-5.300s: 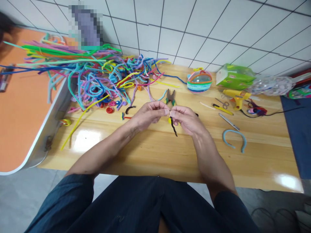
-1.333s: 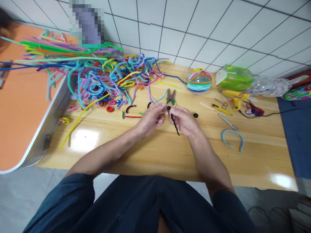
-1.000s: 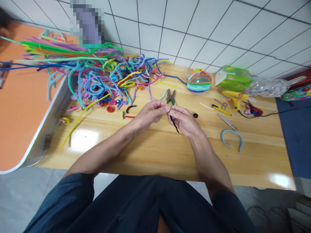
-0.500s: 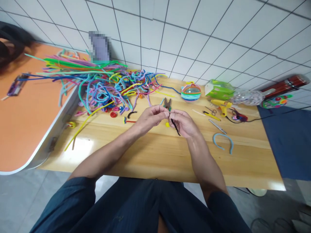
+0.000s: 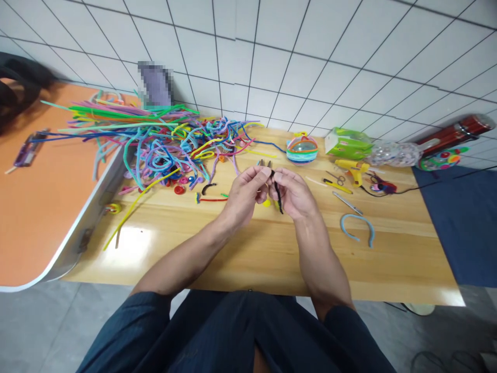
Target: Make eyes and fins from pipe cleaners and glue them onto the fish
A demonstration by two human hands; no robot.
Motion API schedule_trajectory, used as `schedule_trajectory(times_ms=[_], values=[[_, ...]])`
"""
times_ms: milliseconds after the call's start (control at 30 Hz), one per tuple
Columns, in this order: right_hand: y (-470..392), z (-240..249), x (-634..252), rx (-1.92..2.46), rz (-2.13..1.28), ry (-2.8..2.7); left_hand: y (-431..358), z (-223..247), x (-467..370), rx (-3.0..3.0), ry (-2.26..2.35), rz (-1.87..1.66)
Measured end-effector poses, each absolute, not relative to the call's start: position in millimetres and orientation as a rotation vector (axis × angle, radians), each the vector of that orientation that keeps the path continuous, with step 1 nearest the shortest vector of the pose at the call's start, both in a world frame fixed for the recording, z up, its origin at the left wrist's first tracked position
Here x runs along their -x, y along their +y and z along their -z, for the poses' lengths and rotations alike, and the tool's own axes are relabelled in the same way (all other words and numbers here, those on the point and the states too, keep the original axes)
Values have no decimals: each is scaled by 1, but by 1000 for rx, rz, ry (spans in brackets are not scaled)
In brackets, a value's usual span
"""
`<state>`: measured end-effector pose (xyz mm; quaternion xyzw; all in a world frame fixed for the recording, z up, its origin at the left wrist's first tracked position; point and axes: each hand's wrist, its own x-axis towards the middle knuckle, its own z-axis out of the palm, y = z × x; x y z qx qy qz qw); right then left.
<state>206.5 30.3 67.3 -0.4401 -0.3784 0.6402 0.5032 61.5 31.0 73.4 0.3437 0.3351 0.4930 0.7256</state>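
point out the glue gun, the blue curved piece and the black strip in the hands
yellow glue gun point(image 5: 355, 167), head view, on its body
blue curved piece point(image 5: 357, 216), head view, top of its arc
black strip point(image 5: 279, 199), head view, its hanging length

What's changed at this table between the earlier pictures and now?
The left hand and right hand now cover more of the pliers, and the view has shifted. The black fuzzy strip is still held between them. The blue curved piece, glue gun and striped ball stayed put.
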Motion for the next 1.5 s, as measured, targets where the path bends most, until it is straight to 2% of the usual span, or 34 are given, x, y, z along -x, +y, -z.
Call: schedule_trajectory(times_ms=[267,767,1167,1500], values=[[25,-72,-219,1157,-1593,-1109,48,-78,-28,-1144,783,-904],[24,-57,-205,1111,-1450,-1026,28,-64,-63,-562,712,-1079],[26,-70,-222,1126,-1585,-1059,53,-63,-32,-1039,741,-874],[27,-57,-210,1148,-1457,-1037,38,-54,-61,-648,710,-1092]])
